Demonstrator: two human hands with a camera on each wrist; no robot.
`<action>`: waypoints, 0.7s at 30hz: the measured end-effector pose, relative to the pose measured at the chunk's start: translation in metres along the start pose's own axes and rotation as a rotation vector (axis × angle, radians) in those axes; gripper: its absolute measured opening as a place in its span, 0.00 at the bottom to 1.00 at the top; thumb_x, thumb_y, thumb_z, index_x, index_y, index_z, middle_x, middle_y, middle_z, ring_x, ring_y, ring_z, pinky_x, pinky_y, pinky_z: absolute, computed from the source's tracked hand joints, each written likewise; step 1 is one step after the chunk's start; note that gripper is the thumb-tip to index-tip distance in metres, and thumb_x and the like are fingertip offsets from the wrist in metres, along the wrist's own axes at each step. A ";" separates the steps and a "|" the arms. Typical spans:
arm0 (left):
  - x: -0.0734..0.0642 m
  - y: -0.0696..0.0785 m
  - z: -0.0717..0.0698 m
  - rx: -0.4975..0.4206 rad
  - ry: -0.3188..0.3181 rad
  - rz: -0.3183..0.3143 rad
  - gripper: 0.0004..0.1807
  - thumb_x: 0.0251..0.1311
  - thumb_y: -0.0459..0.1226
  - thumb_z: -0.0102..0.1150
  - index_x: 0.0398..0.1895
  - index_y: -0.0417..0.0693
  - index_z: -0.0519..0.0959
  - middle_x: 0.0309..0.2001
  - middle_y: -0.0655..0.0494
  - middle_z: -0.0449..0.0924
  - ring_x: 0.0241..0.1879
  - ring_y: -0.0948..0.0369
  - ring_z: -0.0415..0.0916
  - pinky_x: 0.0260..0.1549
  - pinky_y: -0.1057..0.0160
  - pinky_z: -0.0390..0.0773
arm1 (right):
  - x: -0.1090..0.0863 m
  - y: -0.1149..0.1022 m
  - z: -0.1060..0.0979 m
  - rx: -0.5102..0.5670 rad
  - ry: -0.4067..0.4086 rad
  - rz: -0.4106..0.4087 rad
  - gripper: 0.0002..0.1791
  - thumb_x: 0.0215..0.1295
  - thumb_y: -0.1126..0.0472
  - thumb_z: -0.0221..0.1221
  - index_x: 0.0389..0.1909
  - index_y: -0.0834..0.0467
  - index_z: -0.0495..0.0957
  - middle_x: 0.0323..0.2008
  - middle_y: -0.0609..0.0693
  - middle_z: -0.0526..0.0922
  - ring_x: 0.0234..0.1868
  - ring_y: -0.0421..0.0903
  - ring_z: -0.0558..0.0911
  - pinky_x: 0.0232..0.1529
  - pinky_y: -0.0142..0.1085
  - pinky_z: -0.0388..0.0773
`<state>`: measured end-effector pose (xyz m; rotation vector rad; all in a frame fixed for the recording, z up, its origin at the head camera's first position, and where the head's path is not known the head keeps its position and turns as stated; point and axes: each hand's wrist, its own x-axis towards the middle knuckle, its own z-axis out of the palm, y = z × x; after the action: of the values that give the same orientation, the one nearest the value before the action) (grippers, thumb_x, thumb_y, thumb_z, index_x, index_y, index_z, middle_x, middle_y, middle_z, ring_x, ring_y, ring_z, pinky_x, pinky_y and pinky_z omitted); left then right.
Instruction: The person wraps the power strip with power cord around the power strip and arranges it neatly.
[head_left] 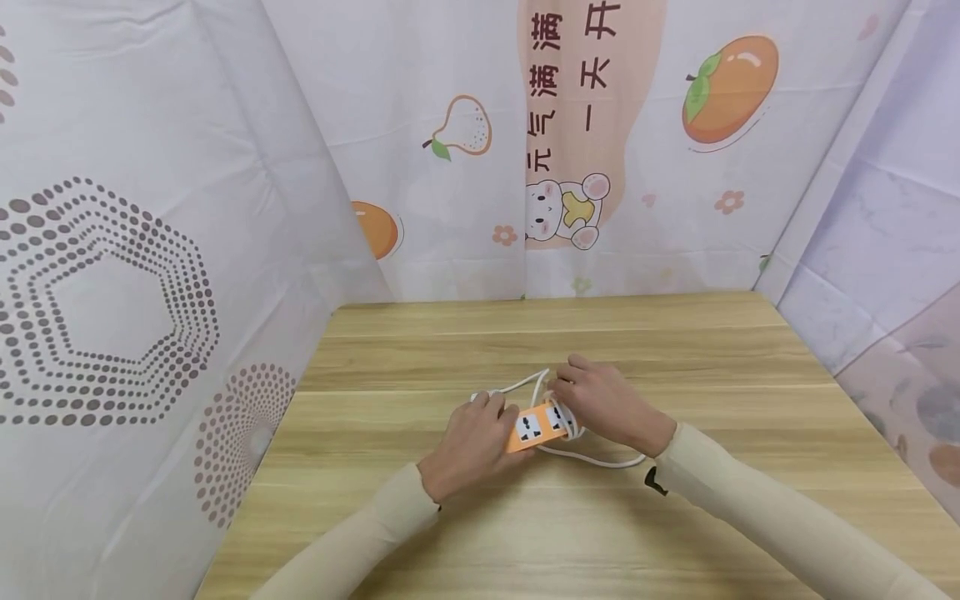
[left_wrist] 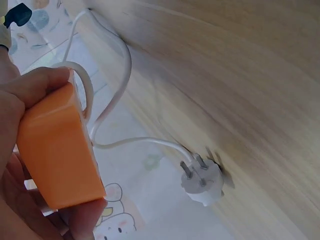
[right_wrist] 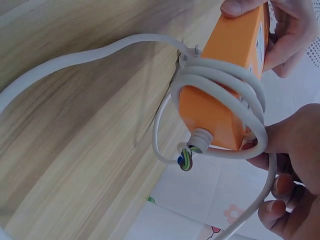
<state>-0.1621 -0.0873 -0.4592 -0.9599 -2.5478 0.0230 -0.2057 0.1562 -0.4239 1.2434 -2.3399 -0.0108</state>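
Observation:
An orange power strip [head_left: 514,443] with white socket faces is held over the wooden table, tilted. My left hand [head_left: 471,442] grips one end of it, thumb and fingers on opposite sides in the left wrist view. White cord [right_wrist: 200,81] loops several times round the other end. There my right hand [head_left: 611,404] pinches the cord close to the sockets. Colored inner wires [right_wrist: 185,161] show at the cord's entry sleeve, beneath the loops. The white plug [left_wrist: 202,182] lies on the table beyond the strip, its metal prongs showing.
A loose length of cord [head_left: 600,463] runs across the wooden table [head_left: 600,533] below the right hand. Printed curtains [head_left: 450,250] hang along the table's back edge and at both sides.

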 end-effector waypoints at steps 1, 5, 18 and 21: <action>0.001 0.000 0.000 0.006 0.004 -0.007 0.31 0.58 0.65 0.65 0.40 0.46 0.83 0.33 0.55 0.72 0.28 0.60 0.67 0.20 0.66 0.68 | 0.000 0.000 0.000 0.002 0.004 0.006 0.14 0.52 0.65 0.78 0.39 0.58 0.87 0.32 0.49 0.82 0.31 0.45 0.72 0.27 0.35 0.75; 0.003 0.000 0.002 0.033 0.011 -0.053 0.31 0.58 0.64 0.66 0.39 0.44 0.84 0.32 0.54 0.74 0.27 0.59 0.69 0.17 0.65 0.70 | -0.001 -0.001 -0.002 0.030 0.026 0.022 0.12 0.55 0.66 0.76 0.39 0.59 0.87 0.33 0.49 0.84 0.31 0.44 0.75 0.29 0.35 0.77; 0.003 -0.012 0.006 -0.027 -0.038 -0.165 0.32 0.57 0.63 0.68 0.40 0.41 0.85 0.31 0.52 0.75 0.26 0.58 0.69 0.16 0.63 0.70 | -0.007 -0.003 -0.001 0.114 0.053 0.065 0.08 0.64 0.63 0.71 0.43 0.61 0.87 0.32 0.48 0.80 0.32 0.43 0.76 0.30 0.35 0.78; 0.004 -0.014 0.005 -0.042 -0.033 -0.186 0.32 0.56 0.63 0.69 0.40 0.41 0.85 0.29 0.53 0.73 0.25 0.58 0.68 0.15 0.63 0.68 | -0.009 -0.002 0.000 0.139 0.073 0.091 0.09 0.66 0.62 0.69 0.44 0.61 0.88 0.32 0.47 0.81 0.32 0.43 0.77 0.30 0.35 0.79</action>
<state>-0.1754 -0.0947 -0.4603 -0.7397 -2.6668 -0.0700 -0.2000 0.1618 -0.4281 1.1794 -2.3641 0.2270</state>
